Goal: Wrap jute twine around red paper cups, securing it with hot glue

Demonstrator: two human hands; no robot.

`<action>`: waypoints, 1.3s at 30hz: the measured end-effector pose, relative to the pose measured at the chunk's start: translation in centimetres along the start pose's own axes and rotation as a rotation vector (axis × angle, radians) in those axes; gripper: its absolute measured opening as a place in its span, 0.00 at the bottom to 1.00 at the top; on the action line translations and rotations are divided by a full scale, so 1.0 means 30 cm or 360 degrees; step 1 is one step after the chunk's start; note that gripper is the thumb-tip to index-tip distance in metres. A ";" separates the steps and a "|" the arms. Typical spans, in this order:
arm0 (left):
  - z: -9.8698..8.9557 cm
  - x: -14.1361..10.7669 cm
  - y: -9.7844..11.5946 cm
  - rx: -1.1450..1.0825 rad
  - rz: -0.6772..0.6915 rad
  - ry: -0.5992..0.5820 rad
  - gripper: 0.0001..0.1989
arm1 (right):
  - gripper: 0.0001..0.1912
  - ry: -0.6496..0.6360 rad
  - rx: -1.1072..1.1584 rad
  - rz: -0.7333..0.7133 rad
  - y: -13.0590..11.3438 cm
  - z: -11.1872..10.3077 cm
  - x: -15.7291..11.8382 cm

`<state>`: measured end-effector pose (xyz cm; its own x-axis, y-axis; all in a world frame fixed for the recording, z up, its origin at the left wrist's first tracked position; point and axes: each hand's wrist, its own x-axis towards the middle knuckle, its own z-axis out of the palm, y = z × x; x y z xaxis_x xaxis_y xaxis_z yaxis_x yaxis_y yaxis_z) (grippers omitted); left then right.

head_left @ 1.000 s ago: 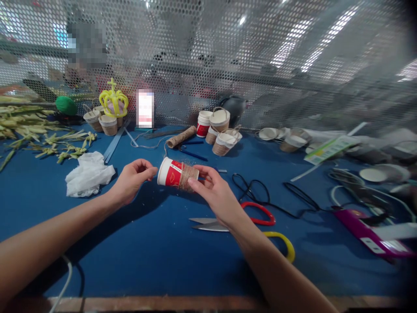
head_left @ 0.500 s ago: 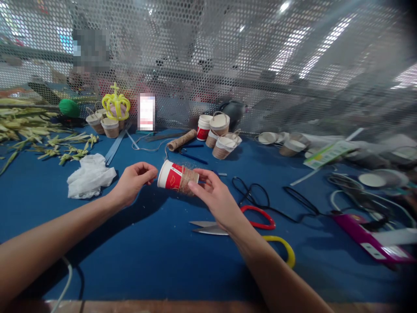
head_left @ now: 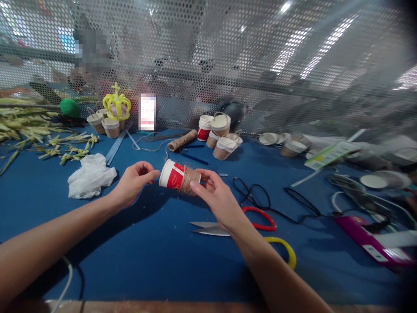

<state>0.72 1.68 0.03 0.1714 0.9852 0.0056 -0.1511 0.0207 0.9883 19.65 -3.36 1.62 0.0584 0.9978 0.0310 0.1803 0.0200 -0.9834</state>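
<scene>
The right hand (head_left: 211, 187) holds a red-and-white paper cup (head_left: 173, 174) on its side, thumb in front and fingers behind, around the end wrapped in twine (head_left: 188, 180). The cup lies between the hands, its rimmed end just beside the fingertips of the left hand (head_left: 138, 180). That hand is narrow, thumb and forefinger brought together; whether a strand is pinched there, I cannot tell. The inside of the cup is hidden.

Beyond the right hand, a stack of paper cups (head_left: 204, 129) stands upright, one nested in another. Just beside it are twine-wrapped buckets (head_left: 222, 150) with white upper edges, the highest with a looped handle; nothing can be made out in them. Beyond the left hand is another group of small buckets (head_left: 111, 128), with a yellow crown (head_left: 117, 106) around something pinkish just behind them. Farther right of the right hand, more cups (head_left: 293, 146) are blurred, their contents unclear.

A twine roll (head_left: 182, 141) lies beyond the held cup, on the blue table (head_left: 156, 261). White crumpled cloth or tissue (head_left: 91, 176) is left of the left hand. Scissors (head_left: 211, 228) lie partly under the right forearm, blades pointing left.
</scene>
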 end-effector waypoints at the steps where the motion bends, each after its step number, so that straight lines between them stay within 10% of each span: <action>1: 0.000 0.000 -0.001 -0.0010 -0.0002 -0.0006 0.08 | 0.20 -0.0002 0.0002 -0.0002 0.000 0.000 0.000; 16: -0.003 0.004 -0.003 -0.0228 -0.0004 -0.0057 0.13 | 0.20 -0.0096 -0.0024 -0.0008 0.003 0.002 -0.005; 39: 0.034 -0.076 0.006 0.0511 -0.0040 -0.0797 0.14 | 0.20 -0.0562 -0.0660 -0.0737 -0.009 0.027 -0.043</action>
<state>1.28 -0.74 0.34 0.6215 0.7831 -0.0245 0.1475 -0.0862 0.9853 18.73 -4.60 1.71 -0.4230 0.8549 0.3004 0.4723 0.4909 -0.7321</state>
